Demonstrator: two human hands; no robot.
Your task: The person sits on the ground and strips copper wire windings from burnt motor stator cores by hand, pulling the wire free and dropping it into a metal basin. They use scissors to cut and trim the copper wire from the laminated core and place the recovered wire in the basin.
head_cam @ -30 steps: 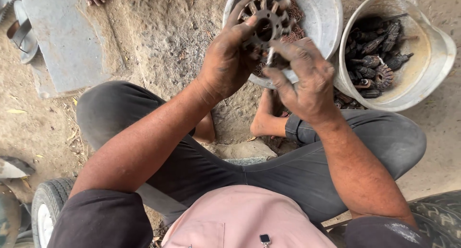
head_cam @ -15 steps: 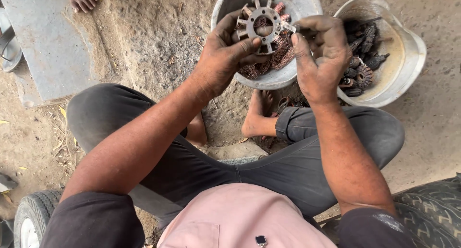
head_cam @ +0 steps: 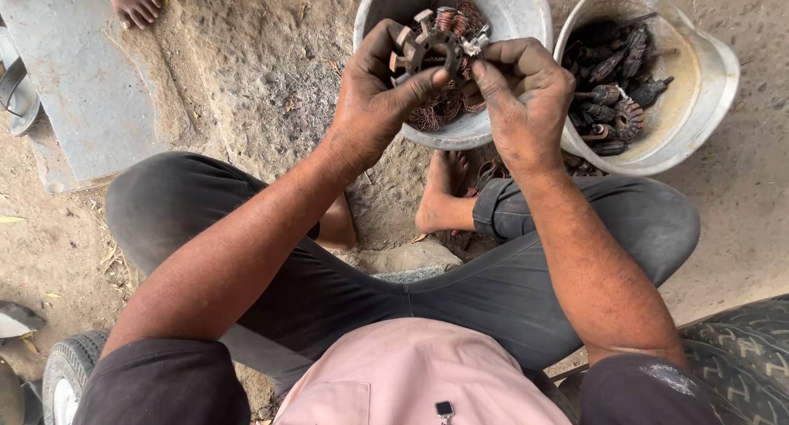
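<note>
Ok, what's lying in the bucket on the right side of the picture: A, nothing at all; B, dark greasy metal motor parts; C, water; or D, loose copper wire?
B: the right-hand bucket holds a heap of dark, grimy metal motor parts, while the coppery wire lies in the other metal basin, beneath the toothed stator core held by the left hand and right hand.

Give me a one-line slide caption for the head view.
Left hand holds a toothed metal core; right hand picks at it.

Open dirt point(head_cam: 246, 71) left of grey basin point(head_cam: 526, 14); white bucket point(head_cam: 707, 71) blocks right, knees hem in below.
</note>
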